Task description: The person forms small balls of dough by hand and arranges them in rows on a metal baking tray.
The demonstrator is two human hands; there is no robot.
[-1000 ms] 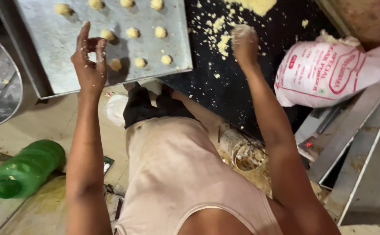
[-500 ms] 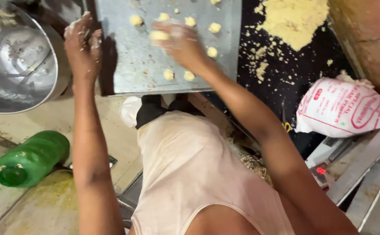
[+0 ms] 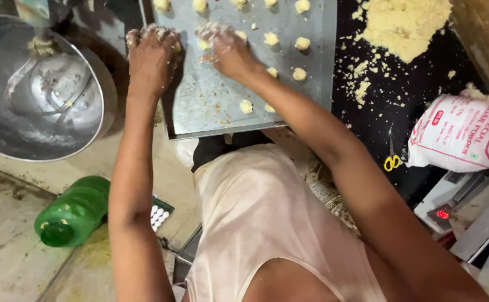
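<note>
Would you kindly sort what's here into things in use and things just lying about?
In use: left hand, right hand, tray, dough balls, dough pile.
Lying about: green bottle, scissors, bag, bowl.

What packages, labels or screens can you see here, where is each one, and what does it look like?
Sack: right edge, lying on its side on the dark surface; plump, white with red print and a small green mark.
Scale display: lower right, below the sack; small glowing red screen in a grey housing.
Green bottle: lower left on the floor, lying down; no label shows.
</note>
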